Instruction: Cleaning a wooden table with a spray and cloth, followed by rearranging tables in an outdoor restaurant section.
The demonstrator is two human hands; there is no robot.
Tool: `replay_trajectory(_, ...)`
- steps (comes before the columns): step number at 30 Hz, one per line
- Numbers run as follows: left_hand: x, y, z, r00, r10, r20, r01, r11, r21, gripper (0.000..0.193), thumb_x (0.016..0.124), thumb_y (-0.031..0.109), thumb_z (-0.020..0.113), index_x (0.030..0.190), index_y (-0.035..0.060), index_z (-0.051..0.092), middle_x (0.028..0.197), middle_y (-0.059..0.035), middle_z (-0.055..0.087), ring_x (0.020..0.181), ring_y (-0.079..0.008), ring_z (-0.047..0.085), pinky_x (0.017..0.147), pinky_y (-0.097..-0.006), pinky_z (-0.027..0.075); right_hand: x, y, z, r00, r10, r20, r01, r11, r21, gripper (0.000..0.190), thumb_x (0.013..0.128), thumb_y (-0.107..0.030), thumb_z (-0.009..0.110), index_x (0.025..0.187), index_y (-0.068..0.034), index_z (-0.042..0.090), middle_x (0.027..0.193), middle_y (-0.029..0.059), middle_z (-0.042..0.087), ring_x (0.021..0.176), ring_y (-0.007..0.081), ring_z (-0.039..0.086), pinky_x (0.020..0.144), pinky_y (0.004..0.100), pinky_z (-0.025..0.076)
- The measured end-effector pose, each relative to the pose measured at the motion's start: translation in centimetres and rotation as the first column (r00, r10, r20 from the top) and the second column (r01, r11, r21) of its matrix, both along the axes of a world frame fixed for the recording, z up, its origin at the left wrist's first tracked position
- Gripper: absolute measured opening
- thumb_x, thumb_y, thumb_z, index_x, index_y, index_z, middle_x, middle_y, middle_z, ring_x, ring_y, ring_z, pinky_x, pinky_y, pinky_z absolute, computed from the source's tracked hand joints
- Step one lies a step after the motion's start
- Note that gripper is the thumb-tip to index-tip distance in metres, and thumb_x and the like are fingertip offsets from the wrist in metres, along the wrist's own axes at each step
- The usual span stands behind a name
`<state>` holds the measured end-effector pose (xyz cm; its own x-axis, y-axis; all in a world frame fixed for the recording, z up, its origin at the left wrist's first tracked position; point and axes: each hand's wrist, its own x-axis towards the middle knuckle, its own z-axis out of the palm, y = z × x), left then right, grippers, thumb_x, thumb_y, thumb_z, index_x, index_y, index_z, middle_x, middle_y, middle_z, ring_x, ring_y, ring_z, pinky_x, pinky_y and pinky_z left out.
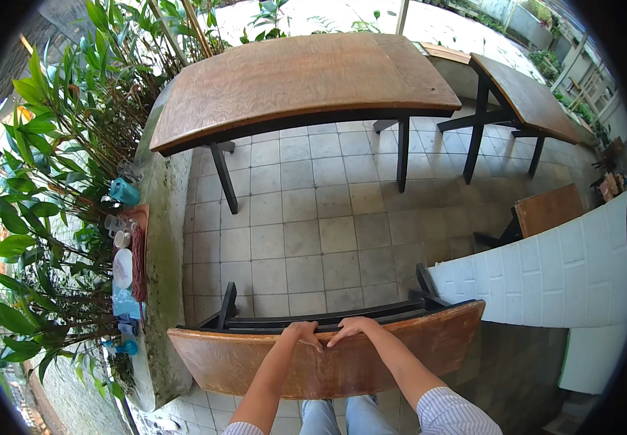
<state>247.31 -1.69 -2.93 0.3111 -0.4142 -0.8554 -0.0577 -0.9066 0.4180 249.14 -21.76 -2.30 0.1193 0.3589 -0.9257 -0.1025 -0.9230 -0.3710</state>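
A wooden bench [324,370] with a black frame lies across the view before me, its brown top tilted towards me and its legs pointing away. My left hand [304,333] grips the raised long edge near the middle, with the thumb on the brown face. Close to its right, my right hand [349,329] holds the same edge, its fingers over the far side. The two hands are a little apart. Part of the fingers is hidden behind the edge. Further off stands a large wooden table [302,81] with black legs.
Tiled floor [302,234] lies between bench and table. On the left, a mossy low wall [164,283] bears a white plate [123,268], cups and a blue container [124,191] beside plants. A white brick-patterned wall [536,272] borders the right; another tilted wooden table [530,98] stands beyond.
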Motion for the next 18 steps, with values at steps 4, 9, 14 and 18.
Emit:
replay_trajectory(4,-0.9,-0.4,-0.8,0.996,0.026,-0.084,-0.031,0.998,-0.060,0.084,0.049,0.052,0.073,0.115,0.0053,0.054,0.112,-0.0181,0.058,0.104,-0.0318,0.054,0.087,-0.0389,0.044,-1.5,-0.3,-1.5,0.998,-0.012,0.059,0.013,1.000,-0.010,0.114,0.044,-0.069,0.067,0.130,0.000,0.039,0.133,0.0186,0.040,0.123,0.0288,0.039,0.100,0.0368,0.034)
replay_trajectory(9,-3.6,0.0,-2.5,0.994,0.106,0.014,-0.105,0.994,-0.039,0.080,0.047,0.049,0.074,0.112,0.0057,0.057,0.108,-0.0176,0.059,0.102,-0.0330,0.055,0.086,-0.0392,0.045,-3.6,0.3,0.1,0.986,0.021,0.166,-0.023,1.000,0.012,0.108,0.047,-0.068,0.066,0.130,-0.003,0.041,0.132,0.0165,0.042,0.121,0.0286,0.042,0.100,0.0358,0.033)
replay_trajectory(14,-10.2,-0.2,-1.6,0.993,-0.035,0.111,0.034,0.999,0.003,0.075,0.050,0.044,0.074,0.112,0.0059,0.054,0.106,-0.0165,0.060,0.098,-0.0325,0.057,0.083,-0.0402,0.047,-10.5,0.4,1.2,0.932,0.019,0.362,-0.053,0.995,0.086,0.085,0.045,-0.060,0.070,0.108,-0.003,0.058,0.105,0.0180,0.060,0.100,0.0292,0.057,0.085,0.0385,0.045)
replay_trajectory(18,-15.8,-0.6,3.1,0.898,0.020,0.439,-0.030,0.999,0.015,0.074,0.053,0.040,0.073,0.113,0.0045,0.048,0.105,-0.0175,0.058,0.101,-0.0315,0.055,0.086,-0.0400,0.045,-15.0,0.6,4.2,0.783,0.040,0.620,-0.111,0.991,0.076,0.073,0.047,-0.054,0.073,0.097,-0.003,0.062,0.097,0.0175,0.062,0.093,0.0304,0.059,0.079,0.0402,0.047)
